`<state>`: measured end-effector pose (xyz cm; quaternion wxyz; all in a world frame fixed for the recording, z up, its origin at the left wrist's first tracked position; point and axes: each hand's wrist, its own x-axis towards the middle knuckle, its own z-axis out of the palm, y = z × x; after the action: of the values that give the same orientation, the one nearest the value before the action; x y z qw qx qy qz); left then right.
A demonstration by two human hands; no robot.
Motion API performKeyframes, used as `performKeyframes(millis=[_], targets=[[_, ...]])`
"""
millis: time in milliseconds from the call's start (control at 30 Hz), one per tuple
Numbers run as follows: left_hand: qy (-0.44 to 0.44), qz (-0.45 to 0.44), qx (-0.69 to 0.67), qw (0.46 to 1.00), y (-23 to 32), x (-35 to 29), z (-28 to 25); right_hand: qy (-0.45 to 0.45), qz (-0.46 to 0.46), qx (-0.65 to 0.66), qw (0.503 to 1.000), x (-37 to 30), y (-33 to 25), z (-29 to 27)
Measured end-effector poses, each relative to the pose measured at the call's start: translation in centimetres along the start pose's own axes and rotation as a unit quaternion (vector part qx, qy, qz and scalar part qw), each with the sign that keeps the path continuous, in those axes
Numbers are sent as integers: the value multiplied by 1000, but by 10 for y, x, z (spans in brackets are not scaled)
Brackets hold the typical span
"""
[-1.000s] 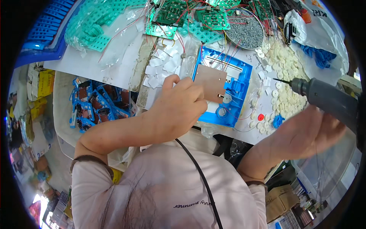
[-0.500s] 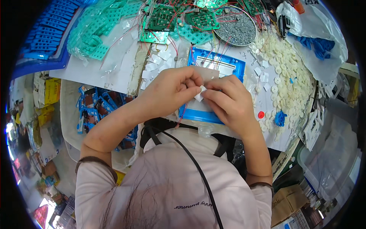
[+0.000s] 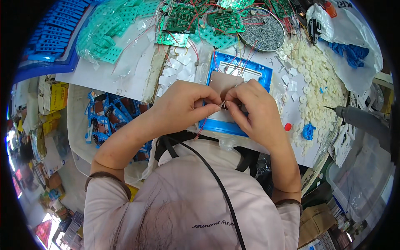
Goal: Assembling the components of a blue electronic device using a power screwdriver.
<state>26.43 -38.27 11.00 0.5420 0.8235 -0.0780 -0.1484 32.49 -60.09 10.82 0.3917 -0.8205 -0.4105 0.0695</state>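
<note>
Apparent step: working the small white piece (image 3: 223, 104). Your left hand (image 3: 185, 101) and right hand (image 3: 259, 111) pinch it, grip closed, above the blue housing (image 3: 227, 127). Next move likely requires fine control.

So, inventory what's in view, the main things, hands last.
Small piece: one, whitish, between fingertips
Casing: one, blue, centre
Board: one, brown, on casing
Squares: many, white, either side of casing
Circuit boards: several, green, far side
Pad sheets: several, teal, far side
Bits: many, grey, in dish
Discs: many, off-white, right of casing
Odd disc: one, red, right of casing
Power tool: one, grey, far right
Bin: one, whitish, left
Assemblies: many, blue-brown, in bin
Strips: many, blue, upper left
Bag: one, white, upper right
Left hand: one, bare, at small piece
Right hand: one, bare, at small piece
</note>
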Motion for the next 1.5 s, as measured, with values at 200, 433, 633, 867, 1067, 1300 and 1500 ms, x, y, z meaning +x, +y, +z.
performKeyframes(millis=[200, 433, 633, 867, 1067, 1300, 1500], targets=[[69, 72, 85, 991, -2, -2, 12, -2, 14, -1, 1000, 2, -9, 2], [133, 145, 174, 965, -15, 0, 24, 5, 40, 23, 999, 2, -9, 8], [58, 42, 66, 995, -1, -9, 0, 2, 62, 40, 997, 2, -8, 7], [102, 95, 110, 984, -4, -5, 8, -1, 49, 37, 998, 2, -6, 7], [75, 83, 57, 992, -7, -4, 7, -16, 71, 36, 997, 2, -9, 5], [76, 56, 48, 994, 4, -5, 6, -11, 61, 48, 997, 1, -5, 5], [71, 55, 44, 995, 2, -4, 5, 10, 57, 23, 998, -1, -7, 6]])
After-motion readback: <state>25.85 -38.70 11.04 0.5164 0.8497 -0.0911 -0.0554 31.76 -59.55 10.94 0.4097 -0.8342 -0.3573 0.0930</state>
